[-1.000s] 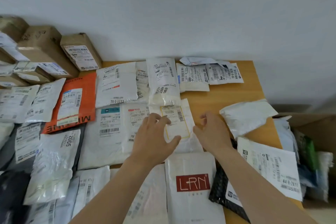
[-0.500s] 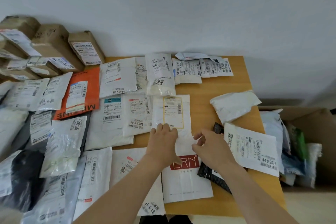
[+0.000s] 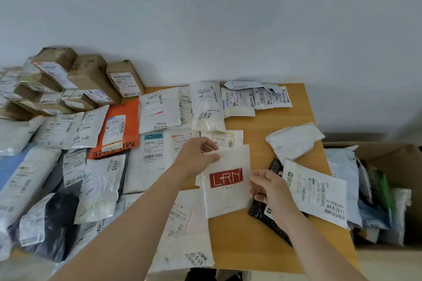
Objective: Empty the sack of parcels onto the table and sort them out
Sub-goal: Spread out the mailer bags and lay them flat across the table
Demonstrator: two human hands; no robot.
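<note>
White mailer [image 3: 228, 203], near table's [image 3: 251, 246] front edge: seemingly light, limp; hold by edges. Left hand [image 3: 194, 159] pinches top corner, right hand [image 3: 271, 191] pinches side edge.

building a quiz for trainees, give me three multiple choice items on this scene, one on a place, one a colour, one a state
1. The brown boxes stand: A) far left by the wall B) at the near edge C) in the middle
2. The patch on the white packet is: A) green B) red C) blue
3. The white packet is: A) lying untouched B) torn C) held by both hands
1 A, stacked against the wall; 2 B, red behind LRN; 3 C, left hand pinches its top, right hand its side.
</note>
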